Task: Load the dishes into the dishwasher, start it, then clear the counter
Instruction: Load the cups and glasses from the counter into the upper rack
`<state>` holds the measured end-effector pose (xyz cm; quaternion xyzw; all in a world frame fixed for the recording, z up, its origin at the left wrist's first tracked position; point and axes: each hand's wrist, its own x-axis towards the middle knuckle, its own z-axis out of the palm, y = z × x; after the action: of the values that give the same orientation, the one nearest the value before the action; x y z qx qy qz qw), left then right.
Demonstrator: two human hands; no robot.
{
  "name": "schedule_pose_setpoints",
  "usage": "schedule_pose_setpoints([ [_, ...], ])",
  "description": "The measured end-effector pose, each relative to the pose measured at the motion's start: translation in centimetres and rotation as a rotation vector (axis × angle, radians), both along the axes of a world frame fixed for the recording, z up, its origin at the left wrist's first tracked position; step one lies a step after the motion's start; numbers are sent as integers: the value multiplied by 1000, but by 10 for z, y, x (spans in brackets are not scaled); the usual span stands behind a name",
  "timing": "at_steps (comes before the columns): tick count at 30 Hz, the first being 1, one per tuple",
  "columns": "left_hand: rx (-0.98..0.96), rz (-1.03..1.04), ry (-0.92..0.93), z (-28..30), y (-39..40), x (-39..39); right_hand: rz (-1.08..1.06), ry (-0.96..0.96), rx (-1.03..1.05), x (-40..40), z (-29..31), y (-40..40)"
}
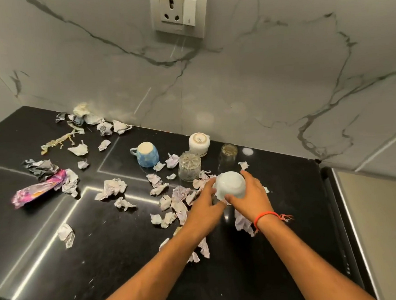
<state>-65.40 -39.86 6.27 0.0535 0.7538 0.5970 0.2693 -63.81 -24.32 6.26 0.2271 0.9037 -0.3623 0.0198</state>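
Five dishes stand upside down on the black table [129,260]: one blue mug [146,157], one white cup [199,143], two clear glasses, the nearer glass [189,166] ribbed and the farther glass [229,152] close to the wall, and one white bowl [230,187]. The right hand [250,196] grips the bowl, its fingers [247,175] curled over the far side and the thumb on the near rim. The left hand [204,206] touches the bowl's left side with straight, spread fingers. Crumpled paper scraps [111,188], too many to count, litter the table, along with one pink wrapper [39,191]. A small mark on the white cup's base is too blurred to read. One wall socket [179,10] sits above.
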Motion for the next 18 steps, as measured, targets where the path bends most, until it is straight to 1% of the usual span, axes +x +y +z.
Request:
schedule_pose_setpoints([
  [4,-38,-40,-15,-4,6,-9,51,-69,127,-23,-10,5],
  [9,-20,-30,-50,-10,7,-15,43,-73,163,-28,-24,2],
  [18,45,-48,-70,-7,5,-7,-28,73,105,-11,-19,3],
])
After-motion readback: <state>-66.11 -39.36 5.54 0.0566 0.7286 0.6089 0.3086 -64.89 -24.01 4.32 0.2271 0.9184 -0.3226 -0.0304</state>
